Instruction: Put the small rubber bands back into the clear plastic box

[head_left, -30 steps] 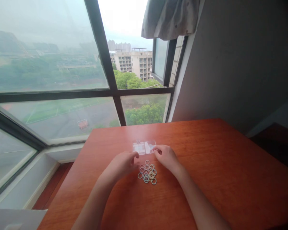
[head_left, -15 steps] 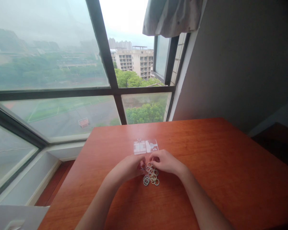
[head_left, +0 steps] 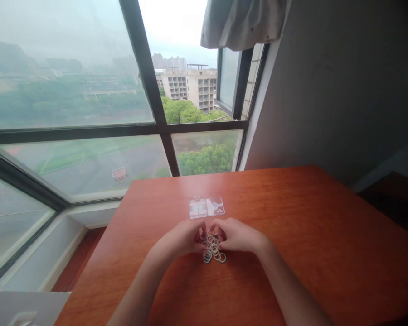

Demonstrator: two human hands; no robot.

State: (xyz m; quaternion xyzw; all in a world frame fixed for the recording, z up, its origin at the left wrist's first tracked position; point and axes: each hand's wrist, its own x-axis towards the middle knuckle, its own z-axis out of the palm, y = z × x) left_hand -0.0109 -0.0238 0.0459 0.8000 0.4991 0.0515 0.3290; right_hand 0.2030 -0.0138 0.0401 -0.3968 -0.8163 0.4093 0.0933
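Curving inward, both hands [head_left: 211, 235] cup the rings [head_left: 213, 246].

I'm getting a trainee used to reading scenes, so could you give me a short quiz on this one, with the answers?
1. What lies between the left hand and the right hand?
a) a folded cloth
b) a cluster of rings
c) a spoon

2. True or false: the clear plastic case lies farther from the person than the rings do.

3. Fill in one word: beyond the table, the hinged window pane under the curtain stands ____.

Key: 1 b; 2 true; 3 open.
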